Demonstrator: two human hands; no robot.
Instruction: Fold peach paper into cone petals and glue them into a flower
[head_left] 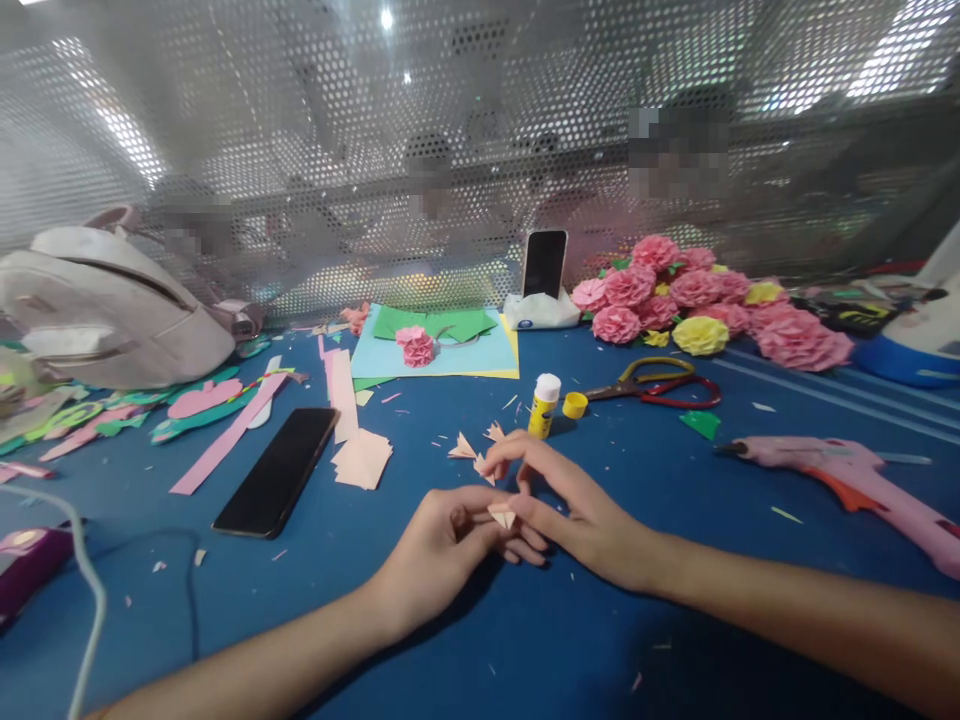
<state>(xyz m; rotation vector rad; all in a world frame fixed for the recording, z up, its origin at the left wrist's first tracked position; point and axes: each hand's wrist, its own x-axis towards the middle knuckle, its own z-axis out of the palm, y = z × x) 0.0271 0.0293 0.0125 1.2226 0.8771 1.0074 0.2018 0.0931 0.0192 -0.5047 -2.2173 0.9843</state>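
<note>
centrally, a small folded piece of pale pink paper (pixel 502 516) is pinched between the fingertips of the left hand (pixel 442 545) and the right hand (pixel 577 510), just above the blue tabletop (pixel 375 600). the grip of each hand is narrow, closed on the paper piece from either side, and the fingers of the two hands are touching. more folded pink pieces (pixel 472 447) are scattered just beyond the hands. near them a glue stick (pixel 544 404) is stood upright with its yellow cap (pixel 575 405) laid beside it. scissors (pixel 652 385) are laid further right, and a pink glue gun (pixel 847 480) is set well to the right. a dark phone (pixel 276 472) is laid flat to the left, beside a stack of pink paper squares (pixel 362 458). paper flowers (pixel 697 300) are heaped at the far right, and a second phone (pixel 544 263) is propped upright near them.
</note>
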